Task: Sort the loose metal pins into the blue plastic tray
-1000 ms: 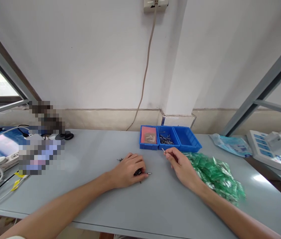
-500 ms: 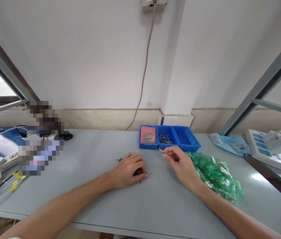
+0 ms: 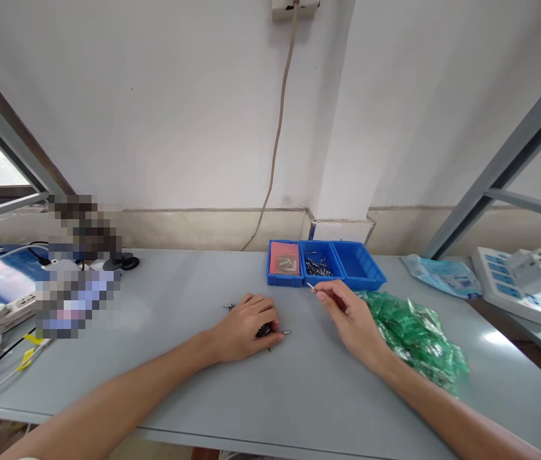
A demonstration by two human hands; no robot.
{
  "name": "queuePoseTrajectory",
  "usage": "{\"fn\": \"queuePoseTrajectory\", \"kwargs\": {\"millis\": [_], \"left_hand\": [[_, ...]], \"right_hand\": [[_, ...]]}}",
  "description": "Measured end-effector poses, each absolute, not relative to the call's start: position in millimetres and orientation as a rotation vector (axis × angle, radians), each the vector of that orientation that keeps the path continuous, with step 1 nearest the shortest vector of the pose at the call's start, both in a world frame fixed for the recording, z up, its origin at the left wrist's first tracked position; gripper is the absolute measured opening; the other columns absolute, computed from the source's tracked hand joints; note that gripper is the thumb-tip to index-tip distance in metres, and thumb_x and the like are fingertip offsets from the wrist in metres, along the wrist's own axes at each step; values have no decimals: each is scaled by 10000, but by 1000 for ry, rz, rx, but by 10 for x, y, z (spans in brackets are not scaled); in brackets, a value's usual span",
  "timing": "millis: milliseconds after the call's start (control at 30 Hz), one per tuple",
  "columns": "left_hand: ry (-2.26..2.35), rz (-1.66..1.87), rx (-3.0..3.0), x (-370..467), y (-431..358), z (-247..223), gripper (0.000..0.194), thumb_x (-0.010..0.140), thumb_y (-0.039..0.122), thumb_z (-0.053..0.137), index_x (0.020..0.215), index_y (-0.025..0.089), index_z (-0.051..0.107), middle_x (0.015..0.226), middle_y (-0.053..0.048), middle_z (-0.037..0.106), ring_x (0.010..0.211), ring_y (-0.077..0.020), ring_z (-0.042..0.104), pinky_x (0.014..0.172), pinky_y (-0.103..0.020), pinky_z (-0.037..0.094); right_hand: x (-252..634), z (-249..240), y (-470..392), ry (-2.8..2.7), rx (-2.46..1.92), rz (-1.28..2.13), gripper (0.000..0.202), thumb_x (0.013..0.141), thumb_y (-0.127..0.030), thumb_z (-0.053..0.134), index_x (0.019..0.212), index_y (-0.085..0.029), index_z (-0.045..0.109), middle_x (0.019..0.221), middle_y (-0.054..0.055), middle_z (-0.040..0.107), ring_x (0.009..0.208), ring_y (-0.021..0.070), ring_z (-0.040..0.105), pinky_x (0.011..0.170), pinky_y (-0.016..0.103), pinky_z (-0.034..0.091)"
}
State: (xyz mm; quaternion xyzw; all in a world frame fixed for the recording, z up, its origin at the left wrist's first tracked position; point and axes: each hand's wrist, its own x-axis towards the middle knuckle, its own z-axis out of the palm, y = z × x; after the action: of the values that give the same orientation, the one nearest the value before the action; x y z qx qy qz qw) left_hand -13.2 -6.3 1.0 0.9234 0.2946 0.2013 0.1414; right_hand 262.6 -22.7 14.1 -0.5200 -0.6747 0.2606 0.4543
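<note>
My left hand (image 3: 247, 327) rests on the grey table with its fingers curled over a cluster of small dark metal pins (image 3: 265, 330). One silver pin (image 3: 286, 332) sticks out by the thumb, and another pin (image 3: 229, 306) pokes out beyond the knuckles. My right hand (image 3: 350, 316) pinches a thin metal pin (image 3: 310, 286) between thumb and fingertips, just in front of the blue trays. Similar pins (image 3: 317, 267) lie loose in the middle blue tray (image 3: 322, 280). How many pins are under the left hand is hidden.
The left blue tray (image 3: 284, 280) holds a pink card and a small bag; the right blue tray (image 3: 359, 260) adjoins. Crumpled green plastic (image 3: 417, 338) lies beside my right forearm. Power strips and cables stand at left; a blue packet (image 3: 440, 275) and a white device (image 3: 510, 287) at right.
The pin in my right hand has tilted slightly and shifted a little to the right. My left hand stays in place over the cluster.
</note>
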Motion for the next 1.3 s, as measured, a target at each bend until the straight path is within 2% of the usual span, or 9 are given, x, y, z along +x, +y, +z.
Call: {"fn": "queuePoseTrajectory", "kwargs": {"millis": [100,367,533,700,767,900,1067,1300], "left_hand": [[850,580,2669,-133,-66,14,198,1066,379,632,966,209,613,985,-14,643,945,-187,577,900,-345,371],[836,580,2670,-130,-69,20,193,1067,376,631,971,210,611,982,-18,645,955,-194,584,903,-347,372],[835,580,2671,-131,-69,15,181,1059,362,647,972,208,610,983,-14,642,952,-190,582,897,-341,367],[835,589,2672,-130,-67,9,183,1063,362,638,970,207,612,985,-20,645,958,-194,586,906,-345,371],[834,589,2669,-130,-67,13,187,1064,365,633,968,206,613,987,-24,649,953,-195,589,903,-348,374],[838,583,2663,-131,-66,24,196,1069,378,625,972,208,615,991,-25,653,956,-197,590,905,-351,378],[836,590,2669,-134,-61,16,216,1075,401,614,973,211,621,997,-25,655,968,-195,596,913,-350,384],[821,598,2673,-139,-55,-3,221,1080,402,605,973,208,612,988,-27,652,954,-198,592,912,-352,377]], "right_hand": [[2619,153,-226,-1648,-1285,665,286,1054,-477,532,1067,-266,724,1050,67,727,833,230,628,694,344,487],[2626,147,-219,-1561,-1313,804,361,1044,-552,525,1069,-242,708,926,55,688,636,176,551,595,320,480],[2628,147,-215,-1549,-1288,814,338,1034,-547,547,1078,-247,696,896,38,662,637,171,541,592,313,468],[2624,137,-210,-1519,-1301,824,310,1033,-548,554,1095,-259,647,710,-8,569,629,196,556,594,317,452],[2634,132,-202,-1511,-1283,806,302,1036,-544,553,1093,-262,646,776,12,612,659,202,582,625,329,470],[2664,139,-191,-1514,-1275,753,296,1027,-542,574,1068,-268,676,1047,63,688,699,191,587,645,336,484],[2677,140,-188,-1525,-1313,730,302,1020,-542,587,1108,-271,690,986,52,697,703,197,566,642,336,478],[2668,136,-167,-1546,-1273,667,238,997,-491,638,1039,-262,691,971,41,669,792,210,573,726,341,479]]}}
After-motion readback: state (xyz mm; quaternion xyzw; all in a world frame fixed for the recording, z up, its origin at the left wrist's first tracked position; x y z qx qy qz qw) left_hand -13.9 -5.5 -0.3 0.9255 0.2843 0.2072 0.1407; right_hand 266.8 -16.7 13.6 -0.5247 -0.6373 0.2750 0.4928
